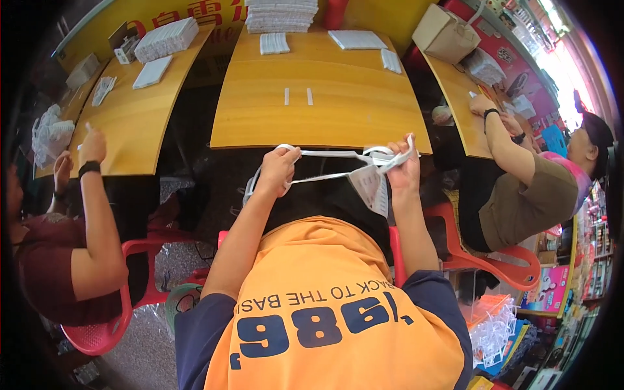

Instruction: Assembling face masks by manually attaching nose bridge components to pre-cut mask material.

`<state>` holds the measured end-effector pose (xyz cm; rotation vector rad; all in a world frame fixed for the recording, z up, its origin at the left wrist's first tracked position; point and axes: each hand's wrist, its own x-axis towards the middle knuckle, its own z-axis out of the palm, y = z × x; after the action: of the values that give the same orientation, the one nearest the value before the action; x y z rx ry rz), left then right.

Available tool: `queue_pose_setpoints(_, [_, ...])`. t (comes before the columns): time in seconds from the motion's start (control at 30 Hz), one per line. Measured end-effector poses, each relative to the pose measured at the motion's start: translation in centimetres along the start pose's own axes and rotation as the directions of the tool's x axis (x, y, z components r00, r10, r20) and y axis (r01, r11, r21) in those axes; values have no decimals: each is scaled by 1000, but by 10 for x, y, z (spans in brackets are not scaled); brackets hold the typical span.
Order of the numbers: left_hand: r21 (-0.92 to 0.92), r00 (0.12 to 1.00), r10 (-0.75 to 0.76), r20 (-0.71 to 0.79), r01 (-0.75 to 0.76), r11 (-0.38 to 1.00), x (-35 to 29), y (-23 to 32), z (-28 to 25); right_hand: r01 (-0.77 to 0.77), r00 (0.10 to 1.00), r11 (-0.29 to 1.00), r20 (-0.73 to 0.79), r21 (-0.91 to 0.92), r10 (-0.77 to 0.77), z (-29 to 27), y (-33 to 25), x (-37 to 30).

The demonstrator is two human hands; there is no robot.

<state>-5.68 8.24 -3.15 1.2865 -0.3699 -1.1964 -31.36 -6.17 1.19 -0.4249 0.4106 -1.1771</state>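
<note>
A white, floppy plastic bag (369,187) with faint printing is stretched between my two hands, in front of the near edge of the middle table. My left hand (277,170) is closed around one end, where loose white loops hang beside the wrist. My right hand (404,168) is closed on the other end, with bunched white loops at the fingers and the printed part hanging down next to it. Two taut white strips of it run across the gap. On the table ahead lie two small white strips (286,97), apart from each other.
The wooden table (247,123) bears white stacks (281,14) at its far edge and a flat white pile (356,39). People work at side tables: a raised hand (93,146) at left, a forearm (504,133) at right. Red chairs (455,240) stand close by.
</note>
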Motion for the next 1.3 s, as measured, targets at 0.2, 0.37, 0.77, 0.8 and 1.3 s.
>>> queue_pose_setpoints(0.2, [-60,999,-10,-42,8,998,10,19,-47,-86,989,996,124,3,85,-94,-103,45])
queue_pose_setpoints(0.37, [363,992,-70,-105,104,926,7,22,-82,-129,983,962,-160,-240,92,2,-37,72])
queue_pose_setpoints(0.77, [970,808,542,-231,234,65,-31,32,-121,-50,881,717,-369,-696,-297,23,24,197])
queue_pose_setpoints(0.8, [991,768,634,-86,130,-22,-44,42,-98,104,883,592,-200,-799,-425,18,32,188])
queue_pose_setpoints(1.3, [211,953,-295,74,274,938,-16,-22,-6,665,618,43,582,-745,529,27,70,-14])
